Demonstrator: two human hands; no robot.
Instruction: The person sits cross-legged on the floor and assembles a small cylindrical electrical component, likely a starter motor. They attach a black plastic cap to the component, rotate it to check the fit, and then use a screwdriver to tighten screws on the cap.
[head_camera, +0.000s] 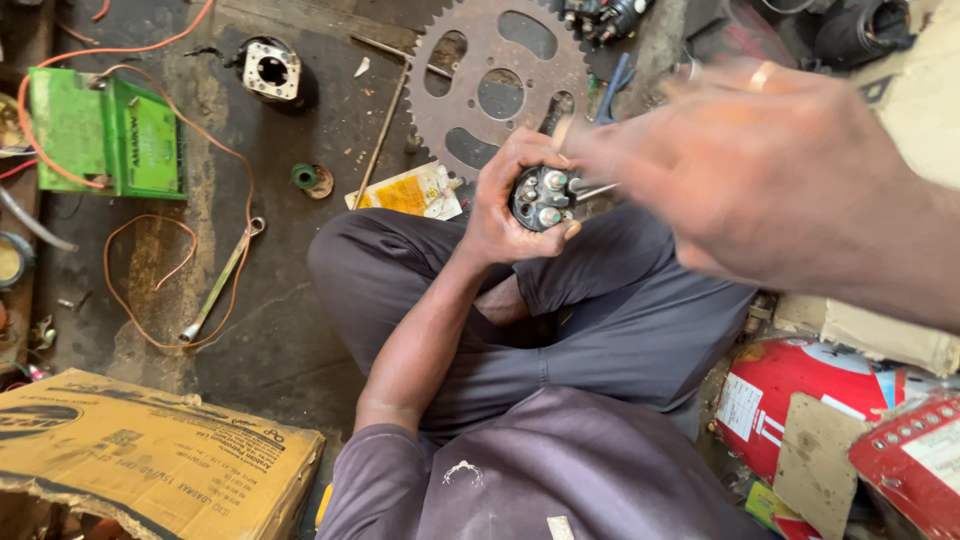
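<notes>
My left hand grips a small round black part with silver terminal studs, held up over my lap with its studded face toward me. My right hand is blurred and close to the camera, with its fingertips at the part's right side, where a thin metal rod or tool tip sticks out. A ring shows on one finger of the right hand. I sit cross-legged in dark grey trousers.
A large rusty sprocket lies on the dirty floor behind the hands. A wrench, orange wire, a green box and a small motor housing lie to the left. Cardboard sits front left, red containers at right.
</notes>
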